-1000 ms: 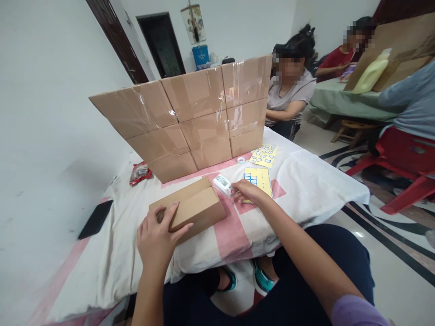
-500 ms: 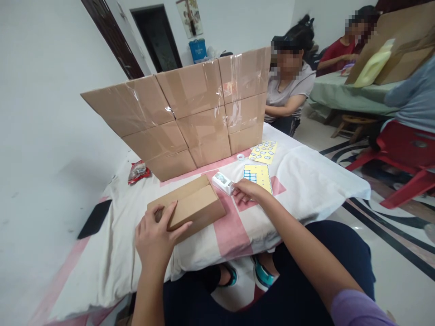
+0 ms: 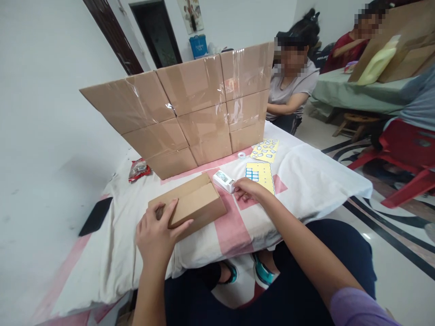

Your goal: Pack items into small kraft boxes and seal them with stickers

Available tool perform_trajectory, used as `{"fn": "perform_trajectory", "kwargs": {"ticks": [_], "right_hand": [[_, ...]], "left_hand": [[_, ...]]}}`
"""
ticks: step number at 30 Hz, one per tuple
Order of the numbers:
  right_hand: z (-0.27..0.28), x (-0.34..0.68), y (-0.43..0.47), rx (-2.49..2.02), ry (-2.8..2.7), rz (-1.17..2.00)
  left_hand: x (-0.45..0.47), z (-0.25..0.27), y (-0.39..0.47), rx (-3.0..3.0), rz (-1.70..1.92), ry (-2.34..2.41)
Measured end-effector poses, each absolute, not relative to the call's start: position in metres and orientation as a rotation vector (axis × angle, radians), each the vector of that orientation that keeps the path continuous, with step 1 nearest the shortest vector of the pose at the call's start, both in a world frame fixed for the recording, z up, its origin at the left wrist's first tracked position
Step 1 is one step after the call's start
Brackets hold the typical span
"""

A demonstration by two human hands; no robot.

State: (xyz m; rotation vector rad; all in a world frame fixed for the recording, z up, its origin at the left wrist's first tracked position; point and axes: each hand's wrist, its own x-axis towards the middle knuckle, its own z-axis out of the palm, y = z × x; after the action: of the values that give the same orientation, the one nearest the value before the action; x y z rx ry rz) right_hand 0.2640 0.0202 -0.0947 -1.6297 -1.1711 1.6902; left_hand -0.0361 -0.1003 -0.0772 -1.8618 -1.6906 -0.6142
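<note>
In the head view, the left hand (image 3: pixel 156 233) lies over the near-left end of a closed cardboard box (image 3: pixel 200 199), its fingers spread apart on the top and its thumb stretched along the near edge. The palm hides that end of the box, which sits on the cloth-covered table (image 3: pixel 234 228) in front of the person. The right hand (image 3: pixel 249 189) is at the near end of a small white case (image 3: pixel 223 180), just beyond the box's right end. Its fingers curl under, and the tips are too small and shadowed to tell whether they grip the case. The marks on the case's top cannot be read.

The right hand and wrist cover part of a yellow sheet (image 3: pixel 263 173) with a blue grid; a second yellow sheet (image 3: pixel 265 150) and a tape roll (image 3: pixel 241 155) lie farther back. A tall taped cardboard panel (image 3: pixel 204 122) blocks much of the room and hides a co-worker's (image 3: pixel 294 93) hands. At the right edge, a seated person (image 3: pixel 421 102) is cut off.
</note>
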Motion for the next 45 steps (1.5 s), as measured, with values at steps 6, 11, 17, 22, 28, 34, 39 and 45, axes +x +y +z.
{"fn": "perform_trajectory", "kwargs": {"ticks": [6, 11, 17, 22, 28, 34, 39, 45], "right_hand": [[-0.093, 0.268, 0.020, -1.784, -1.404, 1.489], [-0.085, 0.281, 0.015, -1.855, -1.587, 1.046], [-0.086, 0.285, 0.007, -1.463, -2.089, 0.664], [-0.089, 0.284, 0.008, -1.698, -2.079, 0.484], [-0.094, 0.279, 0.008, -1.599, -2.147, 0.453], [-0.098, 0.283, 0.010, -1.755, -1.964, 0.334], [-0.100, 0.287, 0.013, -1.699, -1.679, 0.662], [-0.114, 0.284, 0.016, -1.677, -1.569, 1.212]], "left_hand": [[-0.037, -0.076, -0.103, -1.871, -0.620, -1.682], [-0.037, -0.076, -0.101, -1.879, -0.622, -1.707], [-0.036, -0.076, -0.101, -1.882, -0.641, -1.715], [-0.036, -0.074, -0.104, -1.890, -0.617, -1.765], [-0.036, -0.074, -0.104, -1.886, -0.613, -1.778], [-0.037, -0.073, -0.104, -1.895, -0.617, -1.747], [-0.038, -0.074, -0.104, -1.880, -0.617, -1.733], [-0.037, -0.075, -0.102, -1.881, -0.632, -1.743]]}}
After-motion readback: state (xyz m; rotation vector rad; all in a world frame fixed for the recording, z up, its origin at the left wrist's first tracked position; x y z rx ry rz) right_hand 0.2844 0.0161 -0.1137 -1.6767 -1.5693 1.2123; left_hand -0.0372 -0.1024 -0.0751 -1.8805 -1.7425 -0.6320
